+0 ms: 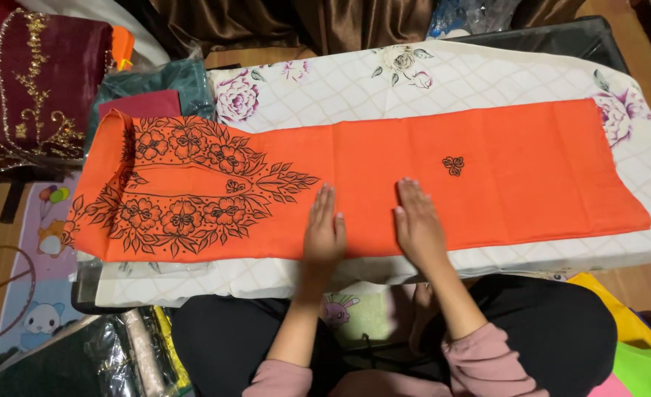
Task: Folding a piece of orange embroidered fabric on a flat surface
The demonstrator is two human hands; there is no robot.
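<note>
A long orange cloth (531, 169) lies flat across a low board covered with a white floral sheet (487, 73). Black flower embroidery (186, 187) fills the cloth's left end, and a small black motif (453, 165) sits right of centre. My left hand (324, 229) rests palm down on the cloth near its front edge, fingers together and pointing away. My right hand (417, 220) lies flat beside it, a short gap between them. Neither hand holds anything.
A maroon cloth with gold trim (31, 81) and dark green folded fabric (156, 84) lie at the back left. Plastic-wrapped items (119, 353) sit at the front left, a yellow and green bag (634, 338) at the front right. Brown curtains (281, 22) hang behind.
</note>
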